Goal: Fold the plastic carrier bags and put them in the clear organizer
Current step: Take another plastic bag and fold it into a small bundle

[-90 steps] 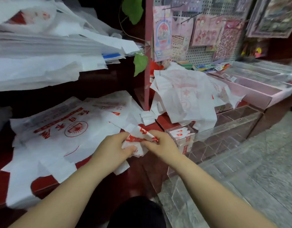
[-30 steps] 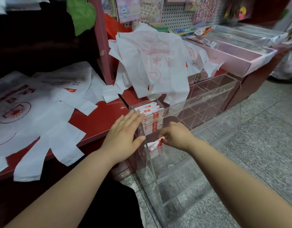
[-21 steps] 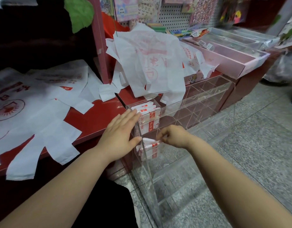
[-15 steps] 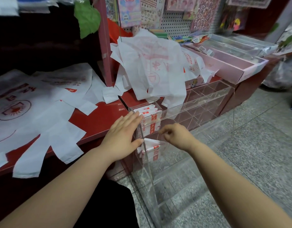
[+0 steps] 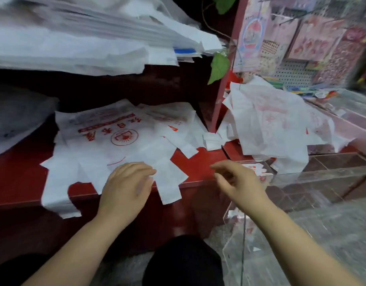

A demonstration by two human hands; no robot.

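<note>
Step in hand: to my eye, the person is starting on a fresh bag; neither hand is carrying anything.
Left hand [image 5: 126, 182]: it is hovering at the near edge of the flat carrier bag [image 5: 116, 145], fingers relaxed and loosely bent; contact is too blurred to call.
Right hand [image 5: 238, 180]: it is hanging empty, fingers loosely curled, over the near corner of the clear organizer [image 5: 314, 174].
Folded bags [image 5: 254, 169]: they are sitting in the organizer's nearest compartment.
Next move: probably pinning the flat bag and smoothing it before creasing; thin plastic is likely to slide.
Edges: the bag's handles are drooping over the front lip of the red shelf [image 5: 200, 164], and the organizer's wall is standing just beside the right wrist.
Open room: bare shelf is showing between the flat bag and the loose bag pile [image 5: 271, 124]; the red post [image 5: 225, 79] is closing off the back.
</note>
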